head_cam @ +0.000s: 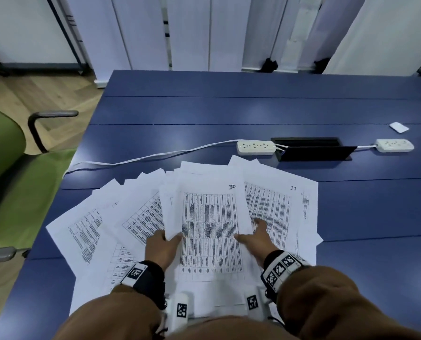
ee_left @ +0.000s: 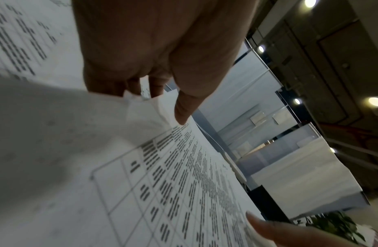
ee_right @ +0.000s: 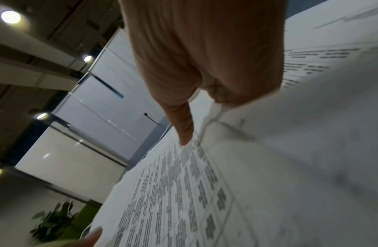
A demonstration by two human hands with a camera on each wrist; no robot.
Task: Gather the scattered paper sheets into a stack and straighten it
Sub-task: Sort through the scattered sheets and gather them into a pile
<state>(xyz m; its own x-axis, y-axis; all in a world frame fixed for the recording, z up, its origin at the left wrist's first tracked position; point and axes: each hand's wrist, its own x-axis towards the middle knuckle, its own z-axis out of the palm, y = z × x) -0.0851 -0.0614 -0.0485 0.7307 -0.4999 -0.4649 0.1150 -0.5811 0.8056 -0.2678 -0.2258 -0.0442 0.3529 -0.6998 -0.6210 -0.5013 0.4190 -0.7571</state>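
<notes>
Several printed white sheets lie fanned over the near part of the blue table (head_cam: pixel 204 111). A central bundle topped by the sheet marked "30" (head_cam: pixel 209 217) lies between my hands. My left hand (head_cam: pixel 166 244) grips the bundle's left edge, thumb on top and fingers underneath. My right hand (head_cam: pixel 252 235) pinches the right edge, thumb on top, fingers over the sheet marked "17" (head_cam: pixel 278 204). More sheets (head_cam: pixel 87 224) spread out to the left. In the left wrist view the left hand (ee_left: pixel 162 93) holds lifted sheet edges (ee_left: pixel 145 107). In the right wrist view the right hand (ee_right: pixel 194 108) pinches the top sheet (ee_right: pixel 184 183).
Two white power strips (head_cam: pixel 256 147) (head_cam: pixel 394 145) and a white cable (head_cam: pixel 143 158) lie just beyond the papers, beside an open black cable hatch (head_cam: pixel 312 149). A small white card (head_cam: pixel 398 126) sits far right. A green chair (head_cam: pixel 13 177) stands at the table's left edge.
</notes>
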